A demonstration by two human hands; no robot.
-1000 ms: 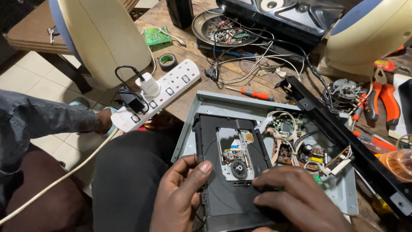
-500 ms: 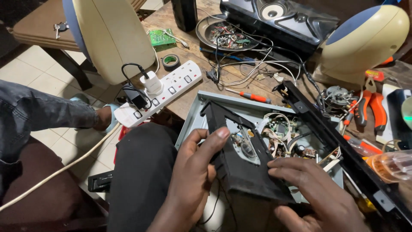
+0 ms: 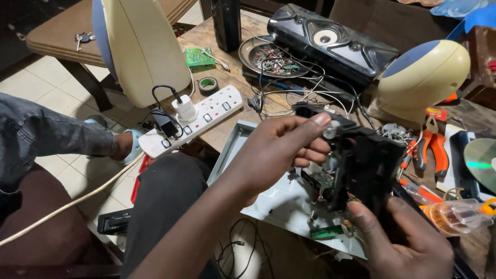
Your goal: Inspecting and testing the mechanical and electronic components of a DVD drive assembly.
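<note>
Both hands [image 3: 274, 155] [image 3: 408, 243] grip black drive module [image 3: 369, 165] above grey chassis [image 3: 279, 201].

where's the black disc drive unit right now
In the head view, right of centre, the black drive unit is held between the left hand and right hand, above the open metal chassis.

Cluttered wooden table [image 3: 235, 85]; white power strip [image 3: 194, 120], tape roll [image 3: 208, 84], green circuit board [image 3: 199, 57], black speaker [image 3: 330, 44], orange pliers [image 3: 432, 147], grey metal chassis [image 3: 279, 199]
</note>
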